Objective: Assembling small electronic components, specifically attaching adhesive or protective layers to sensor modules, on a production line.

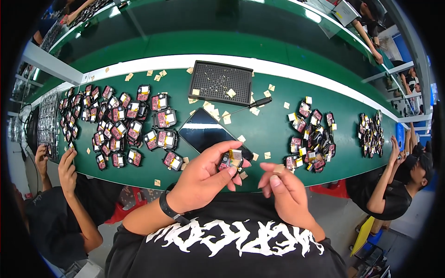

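Observation:
My left hand [197,178] is closed round a small black-cased electronic module [225,163]. Its reddish circuit board and a silvery battery with yellow tape face up. Just to the right, my right hand [289,197] is pinched, with a small tan paper-like square [278,169] at its thumb and fingertips. A gap separates the two hands. Beyond my left hand lies a dark flat tablet-like slab [204,129], partly covered by that hand. Loose tan squares [213,112] are scattered around it.
Many similar modules [118,129] spread across the green table [264,125] on the left, with more piles [317,139] at right. A black tray [208,76] with tiny parts and a screwdriver [262,102] lie at the back. Co-workers sit at both sides.

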The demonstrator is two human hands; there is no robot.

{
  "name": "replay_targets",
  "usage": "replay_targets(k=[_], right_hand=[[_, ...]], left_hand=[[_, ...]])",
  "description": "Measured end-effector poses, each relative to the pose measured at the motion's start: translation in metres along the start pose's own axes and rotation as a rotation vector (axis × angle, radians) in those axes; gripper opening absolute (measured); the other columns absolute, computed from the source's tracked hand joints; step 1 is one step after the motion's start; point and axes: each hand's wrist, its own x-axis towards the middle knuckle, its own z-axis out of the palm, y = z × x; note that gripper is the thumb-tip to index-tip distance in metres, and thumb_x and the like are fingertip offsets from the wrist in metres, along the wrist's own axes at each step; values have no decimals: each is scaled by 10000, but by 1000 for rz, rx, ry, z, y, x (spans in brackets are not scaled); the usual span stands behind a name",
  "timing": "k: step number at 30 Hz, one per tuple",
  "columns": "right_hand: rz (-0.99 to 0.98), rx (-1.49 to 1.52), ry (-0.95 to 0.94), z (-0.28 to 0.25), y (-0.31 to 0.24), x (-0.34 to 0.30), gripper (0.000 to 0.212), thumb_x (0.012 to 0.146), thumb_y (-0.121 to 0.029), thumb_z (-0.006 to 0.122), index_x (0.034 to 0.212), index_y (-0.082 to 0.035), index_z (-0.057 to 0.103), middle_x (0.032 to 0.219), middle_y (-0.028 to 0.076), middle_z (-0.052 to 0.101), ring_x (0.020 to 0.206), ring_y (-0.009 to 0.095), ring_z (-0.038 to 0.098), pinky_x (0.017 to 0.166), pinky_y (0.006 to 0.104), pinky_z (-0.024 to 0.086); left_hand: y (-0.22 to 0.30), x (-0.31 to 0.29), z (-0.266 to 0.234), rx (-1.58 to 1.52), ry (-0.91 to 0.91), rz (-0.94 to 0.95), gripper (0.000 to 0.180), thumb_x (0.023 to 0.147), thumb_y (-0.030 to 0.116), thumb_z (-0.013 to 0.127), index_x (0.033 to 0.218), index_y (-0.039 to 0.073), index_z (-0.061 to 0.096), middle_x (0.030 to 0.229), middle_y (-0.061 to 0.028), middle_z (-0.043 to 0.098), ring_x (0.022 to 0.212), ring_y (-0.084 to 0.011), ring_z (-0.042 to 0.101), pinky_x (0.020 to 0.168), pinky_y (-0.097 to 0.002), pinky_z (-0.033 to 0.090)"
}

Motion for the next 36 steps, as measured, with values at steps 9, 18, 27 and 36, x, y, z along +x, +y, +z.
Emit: replay_targets(k=[9, 18, 27, 36], right_hand=[[110, 190, -21, 18, 10, 4, 83, 1097, -100, 455, 1152, -39, 445, 923, 93, 683, 636, 49, 467, 580, 225, 426], [341, 387, -122, 28, -5, 21, 82, 1089, -108, 488, 1093, -26, 480, 971, 179, 717, 529, 56, 467, 519, 215, 409], [342, 263, -41, 33, 4, 19, 77, 1074, -88, 522, 1093, -16, 502, 1004, 171, 734, 533, 56, 505, 504, 212, 417], [198, -9, 129, 38, 8, 15, 155, 1024, -33, 592, 1051, -19, 439, 892, 109, 765, 561, 56, 607, 485, 232, 468]], left_hand=[[-1, -1, -1, 258, 92, 107, 502, 988, -74, 531, 1472, 5, 424, 1307, -158, 629, 895, -103, 608, 763, -245, 520], [6, -2, 0, 592, 80, 250, 455, 967, -37, 559, 1418, -26, 501, 1235, -142, 683, 915, -140, 663, 846, -293, 546], [6, 1, 2, 834, 78, 416, 482, 917, 13, 625, 1393, -12, 556, 1075, -174, 735, 884, -275, 744, 782, -338, 568], [1, 5, 1, 783, 57, 395, 472, 914, 12, 633, 1380, -18, 568, 1057, -153, 744, 853, -260, 744, 765, -331, 569]])
